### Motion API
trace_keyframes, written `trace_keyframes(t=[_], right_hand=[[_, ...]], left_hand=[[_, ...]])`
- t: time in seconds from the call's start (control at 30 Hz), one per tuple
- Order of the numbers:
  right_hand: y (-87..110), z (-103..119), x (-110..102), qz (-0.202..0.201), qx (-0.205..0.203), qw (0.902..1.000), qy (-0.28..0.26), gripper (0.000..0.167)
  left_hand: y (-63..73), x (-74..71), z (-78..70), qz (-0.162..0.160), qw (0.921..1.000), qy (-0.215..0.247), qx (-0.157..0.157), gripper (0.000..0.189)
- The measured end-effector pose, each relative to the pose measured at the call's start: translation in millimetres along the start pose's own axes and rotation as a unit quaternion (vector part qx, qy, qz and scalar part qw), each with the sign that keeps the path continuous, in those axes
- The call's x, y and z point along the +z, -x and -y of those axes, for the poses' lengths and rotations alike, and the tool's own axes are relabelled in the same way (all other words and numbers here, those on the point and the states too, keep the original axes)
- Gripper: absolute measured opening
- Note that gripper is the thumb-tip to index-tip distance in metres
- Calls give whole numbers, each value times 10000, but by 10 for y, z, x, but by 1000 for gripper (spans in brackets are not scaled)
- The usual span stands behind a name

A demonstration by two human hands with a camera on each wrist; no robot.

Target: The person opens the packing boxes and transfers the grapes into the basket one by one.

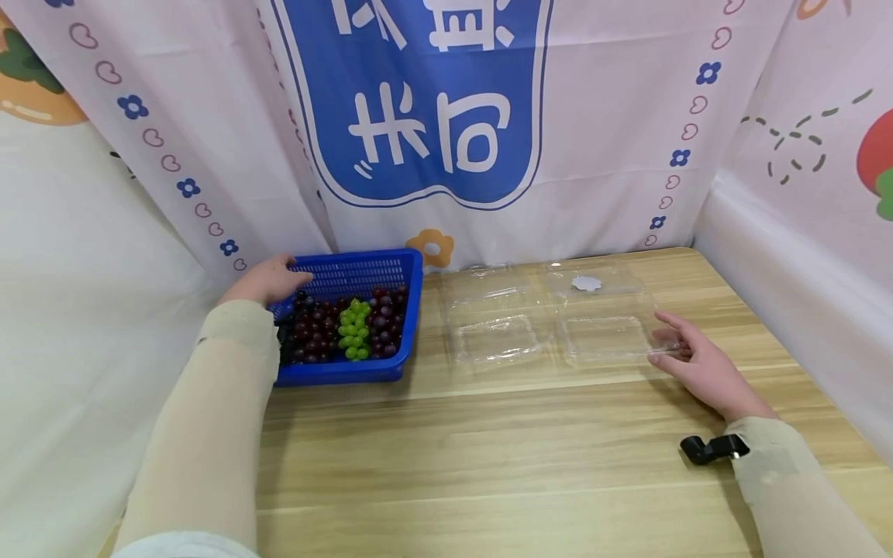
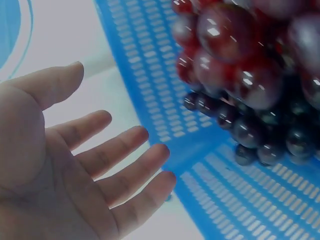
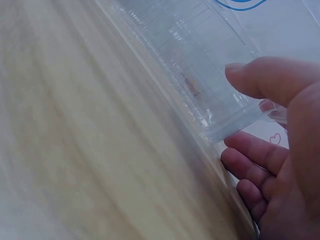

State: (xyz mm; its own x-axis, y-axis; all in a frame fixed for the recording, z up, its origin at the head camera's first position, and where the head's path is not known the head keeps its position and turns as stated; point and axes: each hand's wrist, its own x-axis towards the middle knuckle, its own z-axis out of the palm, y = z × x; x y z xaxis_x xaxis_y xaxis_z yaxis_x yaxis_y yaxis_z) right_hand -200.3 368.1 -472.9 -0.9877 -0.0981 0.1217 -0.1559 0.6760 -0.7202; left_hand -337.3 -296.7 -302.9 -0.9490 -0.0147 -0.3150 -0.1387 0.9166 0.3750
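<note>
A blue plastic basket (image 1: 408,310) stands at the left of the table. Inside it are dark red and purple grapes (image 1: 314,333) and a green grape bunch (image 1: 354,329). My left hand (image 1: 268,283) is over the basket's back left corner; in the left wrist view its fingers (image 2: 127,140) are spread beside the perforated wall. Two clear plastic clamshell boxes, a left box (image 1: 497,337) and a right box (image 1: 605,337), lie with lids raised toward the back. At the right box's right edge is my right hand (image 1: 698,372), thumb and fingers apart around its corner.
The wooden table (image 1: 488,465) extends in front of the boxes. A printed curtain (image 1: 600,155) hangs close behind the basket and boxes, with white cloth on both sides. A small white label (image 1: 587,284) is at the right box's lid. A black mount (image 1: 715,449) is on the right wrist.
</note>
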Motion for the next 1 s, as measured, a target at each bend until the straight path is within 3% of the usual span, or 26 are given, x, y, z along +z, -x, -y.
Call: trace_keyframes(t=[0.27,0.57,0.67,0.8,1.0], right_hand=[[-24,-27,-16,-125,-202,9996,-121,92],[-40,-53,-33,-228,11,9990,-396,90],[-67,-50,-66,-300,103,9980,-556,85],[-63,-19,-74,-766,284,9946,-645,77],[-70,129,-30,-1321,266,9906,-214,71]], left_hand=[[128,35,-282,-236,9985,-279,400,86],[230,166,-621,-808,9932,-482,686,82],[300,235,-723,-1105,9879,-647,880,78],[442,336,-837,-1489,9767,-901,1257,77],[672,576,-975,-1869,9531,-1498,1852,88]])
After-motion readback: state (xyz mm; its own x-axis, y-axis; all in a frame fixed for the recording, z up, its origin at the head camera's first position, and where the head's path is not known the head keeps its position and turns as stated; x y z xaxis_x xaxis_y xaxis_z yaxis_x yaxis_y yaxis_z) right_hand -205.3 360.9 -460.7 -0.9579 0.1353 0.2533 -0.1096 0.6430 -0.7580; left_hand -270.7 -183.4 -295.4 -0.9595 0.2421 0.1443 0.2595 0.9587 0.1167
